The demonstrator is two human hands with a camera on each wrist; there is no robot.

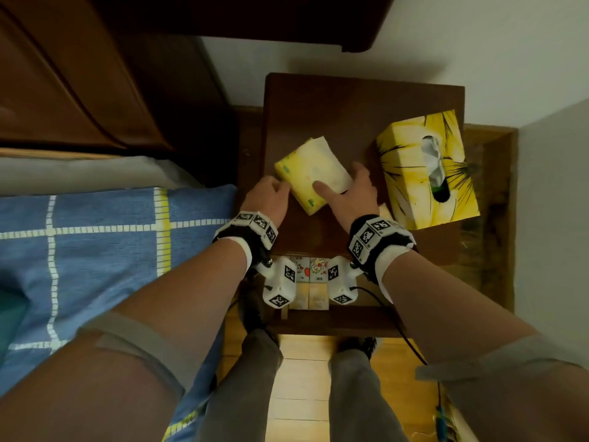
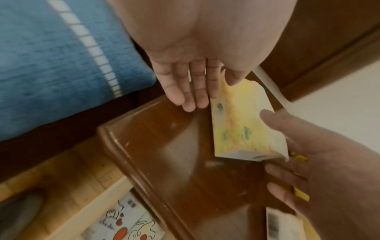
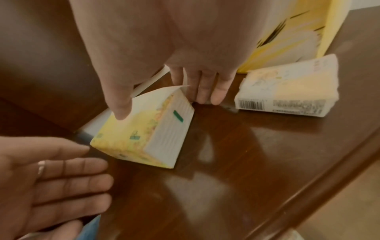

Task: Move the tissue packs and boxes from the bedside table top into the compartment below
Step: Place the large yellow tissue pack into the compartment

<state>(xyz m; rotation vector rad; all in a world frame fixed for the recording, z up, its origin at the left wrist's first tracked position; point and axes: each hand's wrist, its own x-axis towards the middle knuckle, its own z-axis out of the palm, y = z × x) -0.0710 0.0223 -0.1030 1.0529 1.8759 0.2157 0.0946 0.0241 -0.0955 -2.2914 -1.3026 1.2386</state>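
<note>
The yellow tissue pack [image 1: 314, 175] lies mid-tabletop, bracketed by both hands. The right hand [image 1: 353, 194] lays its thumb across the top with fingers down the pack's three o'clock flank: a loose, half-closed hold. The left hand [image 1: 271, 199], fingers straight, touches the nine o'clock edge. Soft wrap may slip or buckle on lifting. A swing toward three o'clock could knock the tissue box [image 1: 427, 169] or small pack [image 3: 287, 91].

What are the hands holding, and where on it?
The right hand grips the soft yellow tissue pack on the table top, thumb on top, fingers at its right side. The left hand is open beside its left edge, not gripping.
</note>
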